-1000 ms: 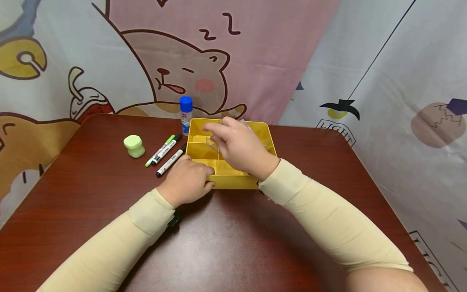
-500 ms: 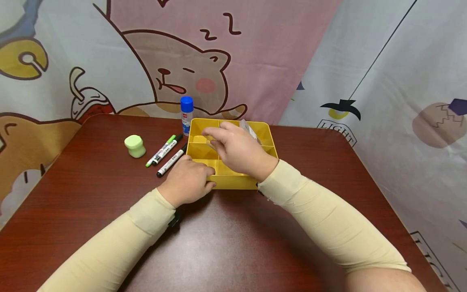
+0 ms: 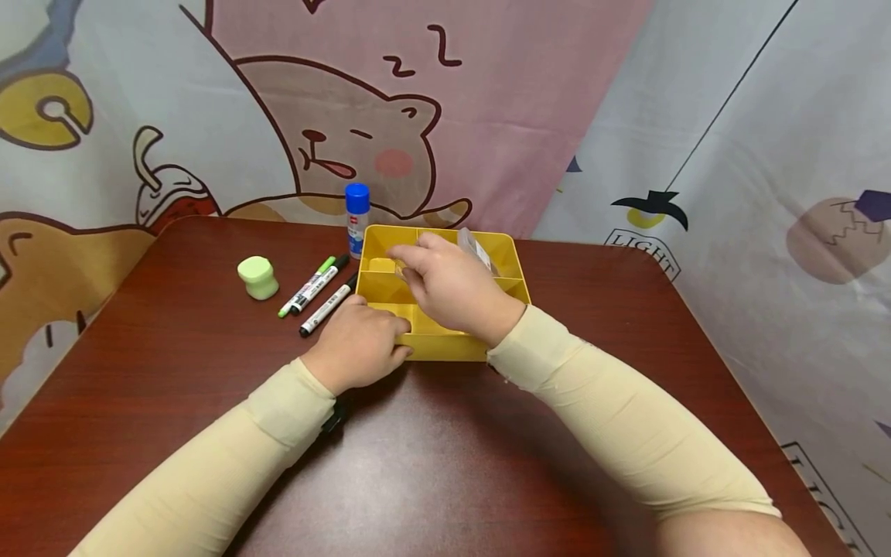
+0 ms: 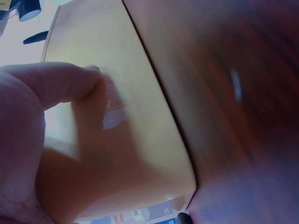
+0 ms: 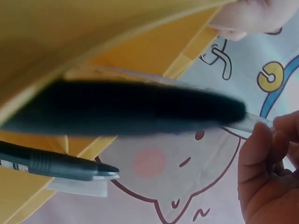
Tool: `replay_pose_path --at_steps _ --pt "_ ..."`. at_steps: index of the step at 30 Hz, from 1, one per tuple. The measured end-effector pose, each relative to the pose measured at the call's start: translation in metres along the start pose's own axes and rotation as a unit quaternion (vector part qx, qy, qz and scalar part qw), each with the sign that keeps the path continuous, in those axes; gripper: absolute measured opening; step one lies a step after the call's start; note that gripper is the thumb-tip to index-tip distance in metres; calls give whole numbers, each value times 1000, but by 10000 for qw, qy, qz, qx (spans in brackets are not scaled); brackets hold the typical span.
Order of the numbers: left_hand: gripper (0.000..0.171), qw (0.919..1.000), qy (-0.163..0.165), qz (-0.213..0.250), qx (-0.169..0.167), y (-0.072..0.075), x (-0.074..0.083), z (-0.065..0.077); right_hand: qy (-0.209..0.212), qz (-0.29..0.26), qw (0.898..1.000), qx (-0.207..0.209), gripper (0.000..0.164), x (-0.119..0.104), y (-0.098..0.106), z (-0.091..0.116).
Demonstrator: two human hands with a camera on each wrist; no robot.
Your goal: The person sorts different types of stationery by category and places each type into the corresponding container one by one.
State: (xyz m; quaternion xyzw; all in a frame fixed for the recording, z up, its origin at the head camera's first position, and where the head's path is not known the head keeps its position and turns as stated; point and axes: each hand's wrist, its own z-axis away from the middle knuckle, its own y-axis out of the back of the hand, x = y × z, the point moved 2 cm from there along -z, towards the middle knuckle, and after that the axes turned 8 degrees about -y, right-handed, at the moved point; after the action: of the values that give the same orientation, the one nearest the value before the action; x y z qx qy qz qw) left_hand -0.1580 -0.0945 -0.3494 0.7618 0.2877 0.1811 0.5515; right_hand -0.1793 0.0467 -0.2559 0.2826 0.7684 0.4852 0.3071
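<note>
A yellow divided box (image 3: 445, 348) stands on the table in the head view. My left hand (image 3: 358, 344) grips its front left rim, fingers over the edge; in the left wrist view the thumb (image 4: 70, 84) lies against the outer wall. Above the compartments, my right hand (image 3: 455, 290) pinches the end of a clear flat plastic strip (image 5: 254, 122) between thumb and fingers, as the right wrist view shows. A dark, blurred pen-like shape (image 5: 140, 107) covers much of that strip. Below it a black pen (image 5: 60, 163) with a pale tip sticks out over the box.
A clear case (image 3: 475, 249) leans in the back right compartment. Left of the box lie a green pen (image 3: 325, 265) and two black-capped markers (image 3: 327, 309). A blue-capped glue bottle (image 3: 356, 220) stands behind them, and a pale green sponge-like block (image 3: 257, 278) farther left.
My right hand has shifted only slightly, and the clear strip now hardly shows beside its fingers in the head view. More of the clear case shows behind it. The left hand keeps its place.
</note>
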Motion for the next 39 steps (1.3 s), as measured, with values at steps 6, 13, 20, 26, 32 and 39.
replay_pose_path --at_steps 6,13,20,26,32,39 --pt "25 10000 4 15 28 0 -1 0 -95 382 9971 -644 35 -2 -12 0" --pt "25 10000 3 -83 -12 -1 -1 0 -98 524 9911 -1220 38 3 -28 -1" --pt "28 9999 -2 -85 55 0 -1 0 -206 379 9845 -1698 37 10 -36 -1" --pt "28 10000 -5 -79 12 -1 -1 1 -320 468 9820 -1803 43 12 -38 0" --pt "27 10000 -13 -88 -2 -2 -1 1 -238 473 9856 -1605 41 12 -37 2" --pt "25 10000 14 -36 -40 -1 -1 1 -134 436 9869 -1546 39 14 -39 4"
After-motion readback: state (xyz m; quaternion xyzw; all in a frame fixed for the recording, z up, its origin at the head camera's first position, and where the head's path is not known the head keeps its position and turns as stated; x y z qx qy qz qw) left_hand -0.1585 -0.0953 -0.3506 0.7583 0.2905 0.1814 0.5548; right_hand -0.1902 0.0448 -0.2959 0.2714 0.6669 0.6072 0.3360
